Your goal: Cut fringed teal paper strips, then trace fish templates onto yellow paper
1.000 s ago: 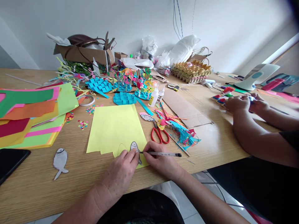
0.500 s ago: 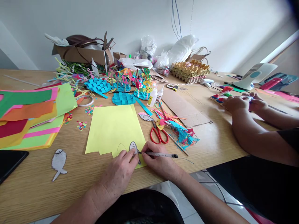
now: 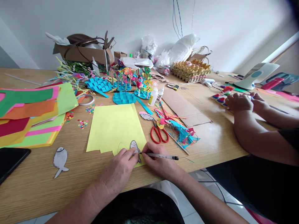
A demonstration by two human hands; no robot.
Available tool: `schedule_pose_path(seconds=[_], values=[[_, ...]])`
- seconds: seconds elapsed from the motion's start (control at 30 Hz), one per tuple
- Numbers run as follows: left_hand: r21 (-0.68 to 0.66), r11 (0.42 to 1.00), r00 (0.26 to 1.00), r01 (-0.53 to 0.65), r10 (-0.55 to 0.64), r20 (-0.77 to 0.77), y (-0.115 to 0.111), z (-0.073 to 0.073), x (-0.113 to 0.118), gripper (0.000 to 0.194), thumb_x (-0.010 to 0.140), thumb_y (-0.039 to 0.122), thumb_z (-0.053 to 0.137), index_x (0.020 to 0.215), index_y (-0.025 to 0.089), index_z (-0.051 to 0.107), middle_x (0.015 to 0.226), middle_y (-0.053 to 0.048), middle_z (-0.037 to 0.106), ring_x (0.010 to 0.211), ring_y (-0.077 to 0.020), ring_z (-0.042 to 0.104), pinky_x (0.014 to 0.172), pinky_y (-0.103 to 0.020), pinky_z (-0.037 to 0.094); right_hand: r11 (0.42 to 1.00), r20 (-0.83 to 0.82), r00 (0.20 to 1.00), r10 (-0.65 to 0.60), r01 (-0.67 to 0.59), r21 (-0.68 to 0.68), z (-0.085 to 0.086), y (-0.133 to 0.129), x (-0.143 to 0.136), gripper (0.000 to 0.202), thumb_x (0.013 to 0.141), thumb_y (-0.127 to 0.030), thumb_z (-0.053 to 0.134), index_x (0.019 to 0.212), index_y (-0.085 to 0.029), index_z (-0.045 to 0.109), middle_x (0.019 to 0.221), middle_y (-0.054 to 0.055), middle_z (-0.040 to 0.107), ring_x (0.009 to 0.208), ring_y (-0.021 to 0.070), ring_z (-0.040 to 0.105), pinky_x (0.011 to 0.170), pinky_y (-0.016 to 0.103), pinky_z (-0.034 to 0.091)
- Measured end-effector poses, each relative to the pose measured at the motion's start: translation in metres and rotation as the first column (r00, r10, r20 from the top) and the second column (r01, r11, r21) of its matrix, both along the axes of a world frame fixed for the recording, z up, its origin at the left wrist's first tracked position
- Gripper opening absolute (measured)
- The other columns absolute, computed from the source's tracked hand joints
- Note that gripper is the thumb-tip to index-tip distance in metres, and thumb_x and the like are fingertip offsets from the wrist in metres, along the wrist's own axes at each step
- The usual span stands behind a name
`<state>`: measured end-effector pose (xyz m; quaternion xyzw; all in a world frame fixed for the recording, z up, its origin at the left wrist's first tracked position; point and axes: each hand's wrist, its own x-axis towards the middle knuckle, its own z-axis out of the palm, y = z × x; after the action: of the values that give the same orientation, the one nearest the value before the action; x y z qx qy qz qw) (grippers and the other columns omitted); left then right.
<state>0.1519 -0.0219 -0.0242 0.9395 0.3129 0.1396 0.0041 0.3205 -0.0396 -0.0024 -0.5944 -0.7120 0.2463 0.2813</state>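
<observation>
A yellow paper sheet (image 3: 114, 124) lies on the table, with a small grey fish cutout (image 3: 133, 146) on its lower right part. My left hand (image 3: 123, 165) presses the cutout with its fingertips, fingers apart and slightly bent. In my right hand (image 3: 158, 158) is a pen (image 3: 163, 156), pinched near its tip, which meets the cutout's right edge. A curved outline is drawn on the sheet left of the cutout. Red-handled scissors (image 3: 159, 135) lie just beyond my right hand. Another fish cutout (image 3: 60, 158) rests to the left on bare wood.
Coloured paper (image 3: 30, 109) and a black phone (image 3: 11, 161) are at left. Glue bottles (image 3: 153, 96), blue woven pieces (image 3: 123, 97), paper scraps (image 3: 184, 133) and cardboard (image 3: 184, 109) lie beyond. At right, a co-worker's hands (image 3: 240, 102) handle small items beside a white device (image 3: 254, 76).
The view has shifted slightly. The pen tip stays by the cutout's right edge, and both my hands hold nearly the same pose. The co-worker's near hand has changed pose slightly.
</observation>
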Motion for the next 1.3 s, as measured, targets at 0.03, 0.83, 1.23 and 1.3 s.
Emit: schedule_pose_path(seconds=[0.03,0.83,1.23,1.3], values=[[0.003,1.0,1.0,0.0,0.0,-0.004,0.0,-0.0003,-0.0002,0.03,0.081,0.001,0.045,0.106,0.009,0.059,0.107,-0.012,0.061,0.084,-0.0207,0.055,0.076,-0.034,0.051,1.0,0.001,1.0,0.001,-0.001,-0.003,0.0,-0.0007,-0.0001,0.008,0.07,-0.011,0.049,0.066,-0.018,0.051,0.056,-0.004,0.053,0.05,0.0089,0.048,0.047,0.018,0.033],[0.026,0.999,0.999,0.042,-0.042,0.027,0.0017,-0.0022,-0.0023,0.029,0.082,0.001,0.042,0.105,0.009,0.059,0.106,-0.013,0.062,0.081,-0.0197,0.055,0.074,-0.033,0.051,0.998,-0.073,0.995,-0.062,0.061,-0.015,-0.0008,-0.0019,-0.0002,0.009,0.069,-0.01,0.05,0.065,-0.018,0.05,0.052,-0.005,0.05,0.047,0.0078,0.044,0.044,0.017,0.032],[-0.012,0.997,0.997,0.072,-0.072,0.02,0.0034,-0.0001,-0.0048,0.03,0.082,0.001,0.041,0.1,0.014,0.061,0.11,-0.013,0.059,0.08,-0.0187,0.054,0.071,-0.032,0.052,1.0,-0.05,0.998,-0.024,0.023,-0.018,-0.0004,-0.0041,-0.0013,0.009,0.07,-0.01,0.05,0.067,-0.018,0.051,0.056,-0.004,0.054,0.05,0.0088,0.047,0.047,0.018,0.034],[-0.029,0.996,0.997,0.082,-0.082,-0.011,0.0038,0.0022,-0.0058,0.03,0.082,0.001,0.042,0.1,0.014,0.061,0.11,-0.013,0.059,0.081,-0.0186,0.054,0.072,-0.032,0.052,1.0,-0.051,0.999,-0.013,0.012,-0.021,0.0014,-0.0054,-0.0018,0.01,0.07,-0.009,0.05,0.066,-0.018,0.051,0.055,-0.004,0.053,0.05,0.0086,0.047,0.047,0.018,0.034]])
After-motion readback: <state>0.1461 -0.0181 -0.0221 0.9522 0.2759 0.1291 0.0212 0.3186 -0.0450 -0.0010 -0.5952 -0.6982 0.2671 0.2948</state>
